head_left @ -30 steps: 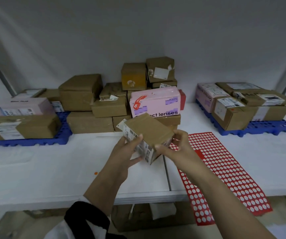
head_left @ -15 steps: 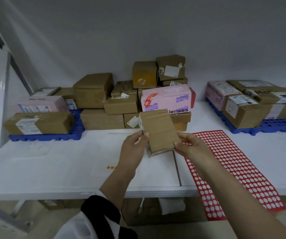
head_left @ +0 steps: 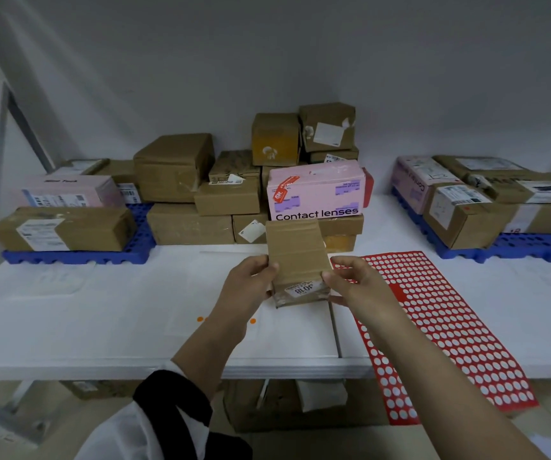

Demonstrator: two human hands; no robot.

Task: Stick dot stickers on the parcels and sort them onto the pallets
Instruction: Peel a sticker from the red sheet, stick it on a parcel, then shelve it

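Observation:
A small brown cardboard parcel is held over the white table, its taped top facing me and a white label on its near end. My left hand grips its left side and my right hand grips its right side. A red sticker sheet with white round holes lies on the table to the right and hangs over the front edge. A blue pallet with parcels stands at the left, another blue pallet with parcels at the right.
A pile of brown parcels and a pink "Contact lenses" box stands at the back middle against the wall. Small orange dots lie on the table near my left wrist. More boxes sit under the table.
The parcel has been turned in both hands, from tilted with a barcode label showing to flat top up with a labelled end toward me. My view has shifted left.

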